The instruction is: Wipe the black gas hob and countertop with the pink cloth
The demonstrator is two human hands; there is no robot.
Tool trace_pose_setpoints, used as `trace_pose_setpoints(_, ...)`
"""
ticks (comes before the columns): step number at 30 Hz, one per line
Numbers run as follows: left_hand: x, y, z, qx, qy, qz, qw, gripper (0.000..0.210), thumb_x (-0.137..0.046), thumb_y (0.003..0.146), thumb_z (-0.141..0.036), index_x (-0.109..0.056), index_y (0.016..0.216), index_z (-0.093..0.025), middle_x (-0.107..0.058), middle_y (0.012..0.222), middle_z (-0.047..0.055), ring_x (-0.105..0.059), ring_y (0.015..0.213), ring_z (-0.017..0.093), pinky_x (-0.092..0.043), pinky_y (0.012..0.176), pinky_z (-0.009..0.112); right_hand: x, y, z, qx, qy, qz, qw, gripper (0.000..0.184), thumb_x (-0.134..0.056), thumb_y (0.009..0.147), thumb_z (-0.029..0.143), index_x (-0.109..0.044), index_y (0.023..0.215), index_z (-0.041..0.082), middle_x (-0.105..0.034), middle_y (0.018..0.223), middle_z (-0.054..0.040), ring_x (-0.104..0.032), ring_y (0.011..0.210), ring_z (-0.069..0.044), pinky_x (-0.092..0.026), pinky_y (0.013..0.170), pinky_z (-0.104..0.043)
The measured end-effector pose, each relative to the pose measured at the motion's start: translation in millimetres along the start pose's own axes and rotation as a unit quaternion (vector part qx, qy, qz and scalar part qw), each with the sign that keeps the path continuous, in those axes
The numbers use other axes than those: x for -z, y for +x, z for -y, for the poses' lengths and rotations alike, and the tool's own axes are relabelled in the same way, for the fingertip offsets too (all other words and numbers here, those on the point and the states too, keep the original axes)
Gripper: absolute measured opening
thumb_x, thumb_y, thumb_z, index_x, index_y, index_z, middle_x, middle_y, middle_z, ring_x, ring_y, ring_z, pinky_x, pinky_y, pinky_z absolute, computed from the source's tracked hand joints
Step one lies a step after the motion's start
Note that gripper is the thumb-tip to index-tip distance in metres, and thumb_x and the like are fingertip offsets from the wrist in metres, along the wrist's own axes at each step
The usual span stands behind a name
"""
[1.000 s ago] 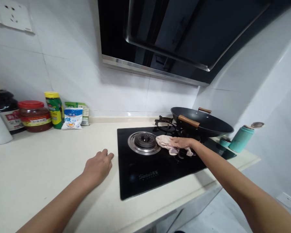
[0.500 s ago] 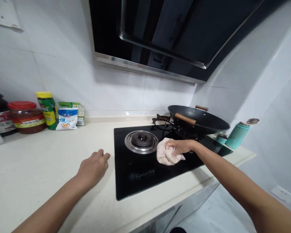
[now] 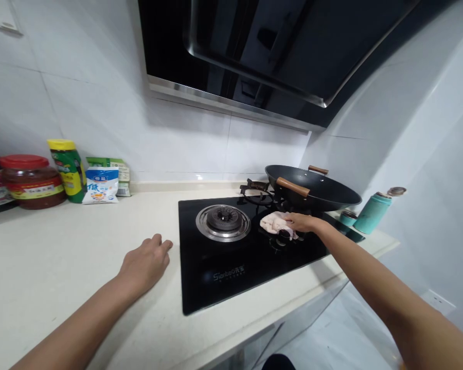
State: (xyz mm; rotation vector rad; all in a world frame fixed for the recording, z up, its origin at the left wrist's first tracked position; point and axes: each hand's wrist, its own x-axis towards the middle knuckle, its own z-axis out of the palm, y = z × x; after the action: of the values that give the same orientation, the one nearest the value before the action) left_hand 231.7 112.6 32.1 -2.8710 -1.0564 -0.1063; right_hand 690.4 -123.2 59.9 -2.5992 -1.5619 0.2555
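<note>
My right hand grips a crumpled pale pink cloth, pressed onto the black glass gas stove beside a dark control knob. The cloth lies right of the exposed left burner with its steel ring, and below the wok's near side. Part of the cloth is covered by my fingers. On the pale countertop, just left of the stove edge, rests my left hand, holding nothing, its fingers loosely bent and a little apart.
A black wok with wooden handles sits on the right burner; a loose pan support lies behind. Far right stand a turquoise flask and small cup. A red-lidded jar, yellow-capped bottle and packets line the left wall. A range hood hangs above.
My right hand has slid the cloth back and to the right, from beside the left burner toward the wok, uncovering glass near the knob. My left hand stays on the countertop.
</note>
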Motion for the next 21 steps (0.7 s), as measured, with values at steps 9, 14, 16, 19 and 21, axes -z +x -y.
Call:
trace_pose_setpoints(9, -8.2, 3, 4, -0.007, -0.011, -0.017, 1.000, 0.047, -0.027, 0.095, -0.023, -0.062, 0.125, -0.017, -0.057, 0.111, 0.014, -0.057, 0.101, 0.028, -0.046, 0.065, 0.036, 11, -32, -23, 0.077, 0.071, 0.061, 0.993, 0.070, -0.057, 0.084, 0.058, -0.053, 0.144, 0.023, -0.050, 0.148, -0.0086, -0.045, 0.136, -0.032, -0.034, 0.115, -0.043)
trace_pose_setpoints(14, -11.2, 5, 6, -0.006, -0.015, -0.017, 1.000, 0.048, -0.026, 0.094, -0.026, -0.062, 0.125, -0.019, -0.057, 0.114, 0.013, -0.058, 0.104, 0.028, -0.045, 0.064, 0.035, 11, -20, -24, 0.047, 0.065, 0.091, 0.993, 0.073, -0.071, 0.072, 0.054, -0.057, 0.136, 0.021, -0.057, 0.138, -0.0098, -0.052, 0.126, -0.033, -0.042, 0.107, -0.041)
trace_pose_setpoints(16, -13.0, 5, 7, -0.010, -0.011, -0.022, 1.000, 0.049, -0.024, 0.095, -0.027, -0.063, 0.125, -0.018, -0.057, 0.113, 0.014, -0.058, 0.103, 0.029, -0.045, 0.064, 0.036, 9, -10, -17, 0.049, 0.058, 0.103, 0.992, 0.072, -0.076, 0.065, 0.044, -0.059, 0.131, 0.020, -0.063, 0.125, -0.0080, -0.058, 0.116, -0.030, -0.046, 0.100, -0.037)
trace_pose_setpoints(19, -14.9, 7, 7, -0.013, -0.005, -0.026, 1.000, 0.050, -0.024, 0.095, -0.026, -0.063, 0.123, -0.018, -0.057, 0.111, 0.014, -0.058, 0.101, 0.029, -0.045, 0.064, 0.036, 7, 7, -3, 0.039, 0.068, 0.102, 0.992, 0.078, -0.076, 0.065, 0.033, -0.052, 0.139, 0.023, -0.067, 0.118, -0.0052, -0.062, 0.107, -0.026, -0.050, 0.093, -0.033)
trace_pose_setpoints(21, -14.6, 7, 6, -0.012, -0.004, -0.024, 1.000, 0.049, -0.025, 0.094, -0.027, -0.064, 0.123, -0.019, -0.057, 0.110, 0.014, -0.058, 0.101, 0.029, -0.045, 0.063, 0.036, 6, 18, 10, 0.021, 0.065, 0.086, 0.994, 0.087, -0.073, 0.069, 0.031, -0.040, 0.150, 0.027, -0.067, 0.121, -0.0045, -0.063, 0.105, -0.026, -0.051, 0.090, -0.033)
